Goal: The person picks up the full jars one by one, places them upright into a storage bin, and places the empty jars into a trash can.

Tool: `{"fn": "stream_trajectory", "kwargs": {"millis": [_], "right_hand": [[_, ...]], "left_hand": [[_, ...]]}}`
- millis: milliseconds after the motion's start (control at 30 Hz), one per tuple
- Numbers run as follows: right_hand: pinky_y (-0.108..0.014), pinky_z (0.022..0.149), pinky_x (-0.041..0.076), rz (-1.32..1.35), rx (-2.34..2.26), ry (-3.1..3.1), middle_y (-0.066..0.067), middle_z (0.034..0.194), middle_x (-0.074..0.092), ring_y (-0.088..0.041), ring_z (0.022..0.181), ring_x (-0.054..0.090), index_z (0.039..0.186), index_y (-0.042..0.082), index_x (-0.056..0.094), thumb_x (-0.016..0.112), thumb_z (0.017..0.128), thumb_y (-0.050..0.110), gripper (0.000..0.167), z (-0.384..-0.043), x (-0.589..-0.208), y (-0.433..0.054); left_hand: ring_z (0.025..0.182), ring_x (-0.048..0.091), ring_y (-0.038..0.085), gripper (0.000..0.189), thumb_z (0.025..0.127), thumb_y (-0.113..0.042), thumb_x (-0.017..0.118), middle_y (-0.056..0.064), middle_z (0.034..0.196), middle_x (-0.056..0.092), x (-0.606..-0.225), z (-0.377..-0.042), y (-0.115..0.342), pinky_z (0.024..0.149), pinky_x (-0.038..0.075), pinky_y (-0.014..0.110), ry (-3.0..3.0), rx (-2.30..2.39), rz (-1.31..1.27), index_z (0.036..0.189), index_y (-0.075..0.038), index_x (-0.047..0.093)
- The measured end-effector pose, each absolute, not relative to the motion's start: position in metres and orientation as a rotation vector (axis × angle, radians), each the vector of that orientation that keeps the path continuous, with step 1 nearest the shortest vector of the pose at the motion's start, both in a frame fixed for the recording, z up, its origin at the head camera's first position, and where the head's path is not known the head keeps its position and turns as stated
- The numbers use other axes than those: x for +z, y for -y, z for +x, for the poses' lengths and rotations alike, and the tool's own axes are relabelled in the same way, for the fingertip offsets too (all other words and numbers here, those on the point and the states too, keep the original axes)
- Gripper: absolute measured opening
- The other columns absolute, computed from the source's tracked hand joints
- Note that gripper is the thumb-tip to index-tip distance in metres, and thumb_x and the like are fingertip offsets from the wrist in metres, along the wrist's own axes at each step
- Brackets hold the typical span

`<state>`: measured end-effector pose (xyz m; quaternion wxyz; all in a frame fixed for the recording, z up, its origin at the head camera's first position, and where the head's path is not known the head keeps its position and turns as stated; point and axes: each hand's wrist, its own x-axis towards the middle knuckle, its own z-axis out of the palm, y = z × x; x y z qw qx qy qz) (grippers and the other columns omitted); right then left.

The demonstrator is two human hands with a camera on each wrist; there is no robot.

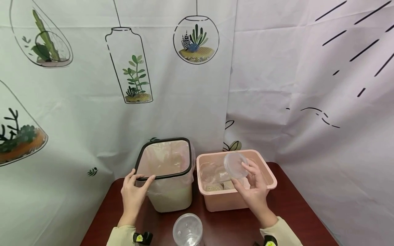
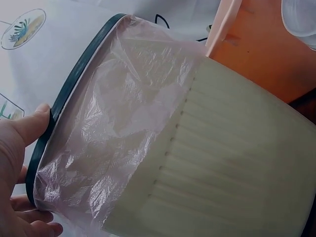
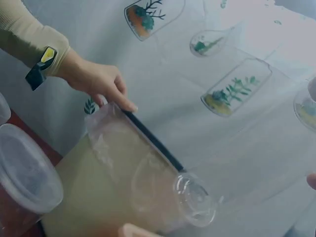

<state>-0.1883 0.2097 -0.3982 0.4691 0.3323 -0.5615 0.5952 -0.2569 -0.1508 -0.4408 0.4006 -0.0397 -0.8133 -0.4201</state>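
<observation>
My left hand (image 1: 134, 191) grips the black rim of a pale trash bin (image 1: 172, 198), thumb and fingers on opposite sides of it. A thin pinkish bag (image 2: 128, 94) lines the bin and folds down over its outside. Above the pink basin (image 1: 226, 204), my right hand (image 1: 253, 186) pinches a clear round plastic lid (image 1: 235, 165) between thumb and fingers. Whether a container is attached to this lid, I cannot tell. Inside the basin lie clear plastic and a pale, grainy item (image 1: 213, 187), partly hidden.
A clear plastic jar (image 1: 187, 229) with a round top stands on the dark red table (image 1: 295, 218) near the front, between my forearms. Bin and basin stand side by side at the back, close to a printed cloth backdrop (image 1: 258, 75).
</observation>
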Motion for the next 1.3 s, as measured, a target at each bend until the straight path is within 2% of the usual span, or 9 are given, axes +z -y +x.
{"fn": "stream_trajectory", "kwargs": {"millis": [200, 300, 433, 533, 600, 733, 967, 1133, 1300], "right_hand": [[-0.030, 0.086, 0.048, 0.808, 1.489, 1.354, -0.040, 0.124, 0.036, -0.035, 0.115, 0.049, 0.113, -0.020, 0.046, 0.073, 0.075, -0.005, 0.049, -0.208, -0.380, -0.183], [-0.032, 0.086, 0.048, 0.814, 1.481, 1.372, -0.042, 0.123, 0.035, -0.035, 0.115, 0.050, 0.112, -0.020, 0.045, 0.071, 0.072, -0.014, 0.048, -0.216, -0.372, -0.170], [-0.039, 0.086, 0.048, 0.810, 1.441, 1.393, -0.044, 0.121, 0.036, -0.041, 0.113, 0.048, 0.110, -0.022, 0.044, 0.068, 0.066, -0.024, 0.050, -0.219, -0.358, -0.155], [-0.044, 0.085, 0.047, 0.780, 1.424, 1.417, -0.043, 0.121, 0.037, -0.047, 0.111, 0.046, 0.110, -0.022, 0.045, 0.068, 0.065, -0.024, 0.050, -0.221, -0.351, -0.144], [-0.042, 0.085, 0.047, 0.749, 1.419, 1.443, -0.042, 0.121, 0.038, -0.045, 0.111, 0.047, 0.110, -0.020, 0.046, 0.069, 0.065, -0.024, 0.051, -0.223, -0.350, -0.137], [-0.039, 0.084, 0.049, 0.719, 1.409, 1.492, -0.038, 0.120, 0.041, -0.037, 0.111, 0.051, 0.110, -0.017, 0.049, 0.070, 0.065, -0.021, 0.049, -0.230, -0.353, -0.120], [-0.040, 0.079, 0.051, 0.766, 1.314, 1.580, -0.035, 0.115, 0.046, -0.043, 0.104, 0.053, 0.107, -0.015, 0.052, 0.074, 0.065, -0.016, 0.048, -0.251, -0.370, -0.097], [-0.040, 0.074, 0.052, 0.809, 1.179, 1.647, -0.030, 0.116, 0.049, -0.039, 0.100, 0.056, 0.110, -0.009, 0.055, 0.080, 0.063, -0.007, 0.053, -0.281, -0.396, -0.084], [-0.030, 0.081, 0.050, 0.807, 1.131, 1.768, -0.021, 0.120, 0.050, -0.031, 0.105, 0.054, 0.114, -0.001, 0.057, 0.080, 0.071, 0.007, 0.050, -0.295, -0.409, -0.077]], "left_hand": [[0.119, 0.047, 0.038, 0.033, 0.066, -0.023, 0.085, 0.023, 0.125, 0.050, -0.440, -0.257, 0.150, 0.088, 0.041, 0.055, 2.058, -1.088, -0.102, 0.086, -0.004, 0.067], [0.119, 0.046, 0.038, 0.033, 0.066, -0.022, 0.085, 0.022, 0.126, 0.050, -0.442, -0.256, 0.149, 0.088, 0.040, 0.056, 2.049, -1.094, -0.092, 0.087, -0.005, 0.067], [0.119, 0.045, 0.039, 0.033, 0.066, -0.020, 0.085, 0.023, 0.127, 0.049, -0.447, -0.255, 0.147, 0.087, 0.040, 0.057, 2.041, -1.088, -0.100, 0.089, -0.003, 0.067], [0.119, 0.045, 0.040, 0.034, 0.067, -0.018, 0.085, 0.024, 0.127, 0.048, -0.449, -0.255, 0.146, 0.086, 0.040, 0.057, 2.024, -1.086, -0.115, 0.090, -0.001, 0.066], [0.118, 0.045, 0.040, 0.034, 0.067, -0.017, 0.084, 0.024, 0.127, 0.049, -0.449, -0.256, 0.146, 0.085, 0.041, 0.057, 2.015, -1.080, -0.119, 0.090, 0.000, 0.066], [0.118, 0.046, 0.039, 0.034, 0.066, -0.016, 0.085, 0.023, 0.127, 0.049, -0.448, -0.258, 0.146, 0.085, 0.041, 0.056, 1.998, -1.072, -0.122, 0.090, 0.000, 0.066], [0.118, 0.046, 0.038, 0.035, 0.066, -0.018, 0.085, 0.022, 0.127, 0.049, -0.448, -0.258, 0.148, 0.087, 0.040, 0.056, 1.998, -1.062, -0.127, 0.091, -0.001, 0.066], [0.118, 0.046, 0.037, 0.034, 0.066, -0.018, 0.085, 0.021, 0.128, 0.049, -0.449, -0.257, 0.150, 0.087, 0.040, 0.055, 2.005, -1.068, -0.114, 0.091, -0.002, 0.066], [0.119, 0.046, 0.036, 0.035, 0.068, -0.021, 0.084, 0.019, 0.129, 0.049, -0.449, -0.258, 0.149, 0.089, 0.040, 0.054, 2.022, -1.089, -0.105, 0.091, -0.002, 0.067]]}}
